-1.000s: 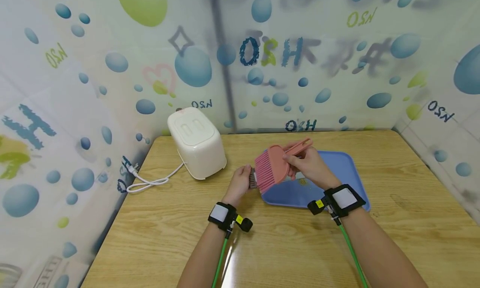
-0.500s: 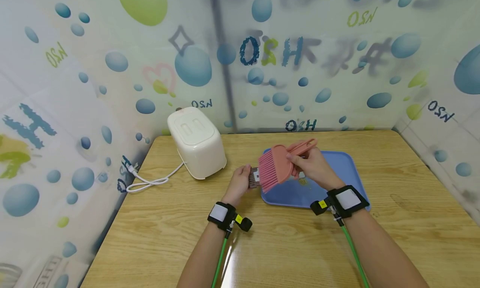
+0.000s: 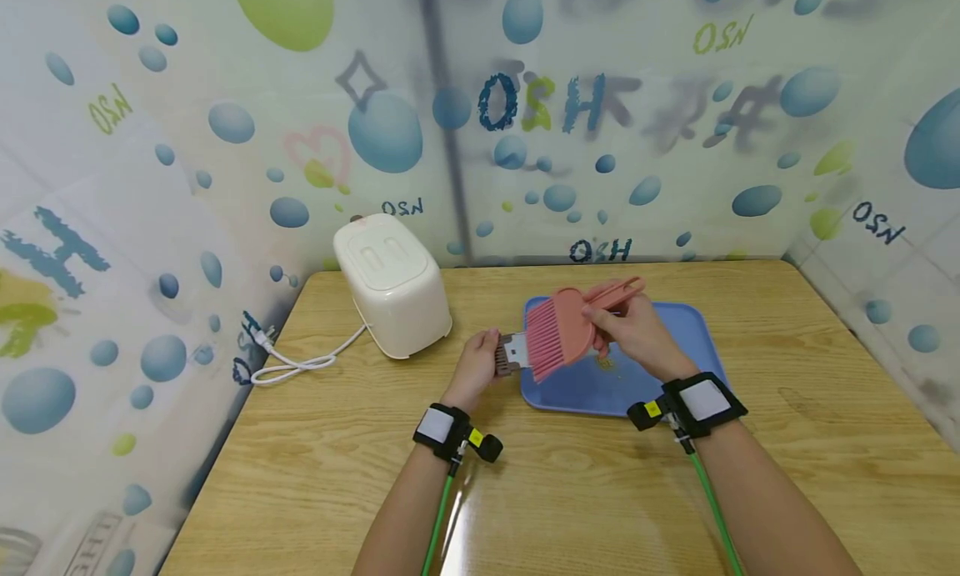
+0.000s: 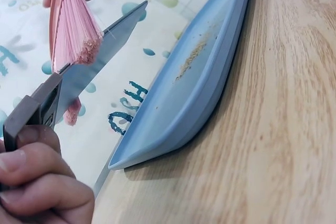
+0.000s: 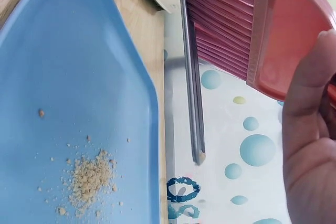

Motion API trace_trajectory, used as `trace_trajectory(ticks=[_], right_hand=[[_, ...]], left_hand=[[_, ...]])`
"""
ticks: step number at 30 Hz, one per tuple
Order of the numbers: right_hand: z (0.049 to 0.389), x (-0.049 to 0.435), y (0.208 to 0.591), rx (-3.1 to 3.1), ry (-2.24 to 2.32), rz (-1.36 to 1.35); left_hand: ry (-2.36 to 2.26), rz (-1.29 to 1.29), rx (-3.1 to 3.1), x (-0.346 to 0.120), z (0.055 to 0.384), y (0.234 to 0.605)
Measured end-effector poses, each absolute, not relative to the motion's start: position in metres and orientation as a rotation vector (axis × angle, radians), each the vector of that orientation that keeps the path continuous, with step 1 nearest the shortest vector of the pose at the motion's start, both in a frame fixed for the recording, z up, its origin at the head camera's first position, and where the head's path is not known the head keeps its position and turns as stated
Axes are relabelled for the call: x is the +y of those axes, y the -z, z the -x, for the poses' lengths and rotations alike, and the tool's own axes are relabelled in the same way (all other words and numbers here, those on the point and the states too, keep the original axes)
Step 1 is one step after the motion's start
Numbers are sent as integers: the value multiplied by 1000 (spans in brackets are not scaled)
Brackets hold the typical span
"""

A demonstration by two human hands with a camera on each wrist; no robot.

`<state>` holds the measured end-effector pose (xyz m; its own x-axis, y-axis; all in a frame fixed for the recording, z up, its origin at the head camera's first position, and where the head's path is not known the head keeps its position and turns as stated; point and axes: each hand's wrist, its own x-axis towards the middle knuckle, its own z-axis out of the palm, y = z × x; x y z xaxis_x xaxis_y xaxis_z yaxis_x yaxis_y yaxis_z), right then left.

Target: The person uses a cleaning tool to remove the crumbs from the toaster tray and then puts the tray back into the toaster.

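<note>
My left hand (image 3: 472, 369) grips the grey-brown handle end of a thin metal crumb tray (image 3: 517, 351), held up at the left side of a blue serving tray (image 3: 678, 322). With my right hand (image 3: 637, 334) I hold a pink brush (image 3: 572, 326) by its handle, thumb on the wide head. The pink bristles (image 4: 73, 30) lie against the metal plate, crumbs clinging to their tips in the left wrist view. A bit of pink also shows below the plate there. Beneath, a small heap of tan crumbs (image 5: 89, 182) sits on the blue tray.
A cream toaster (image 3: 393, 293) stands at the back left of the wooden table (image 3: 337, 468). Its white cord (image 3: 300, 365) lies looped near the left edge, with the plug by the wall. Printed sheets close off the back and both sides.
My right hand has drawn the brush to the right along the crumb tray, so more of the metal shows beside my left hand. The left hand has hardly moved.
</note>
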<state>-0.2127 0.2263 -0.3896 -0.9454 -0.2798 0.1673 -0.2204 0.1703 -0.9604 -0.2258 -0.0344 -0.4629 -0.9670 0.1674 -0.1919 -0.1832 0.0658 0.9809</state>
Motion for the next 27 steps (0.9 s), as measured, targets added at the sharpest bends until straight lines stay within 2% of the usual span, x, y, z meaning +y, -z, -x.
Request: trace_trajectory(ticks=[27], right_hand=[[210,245,391,2511,1951,403]], left_hand=[[-1989,44,2085,-33,227,466]])
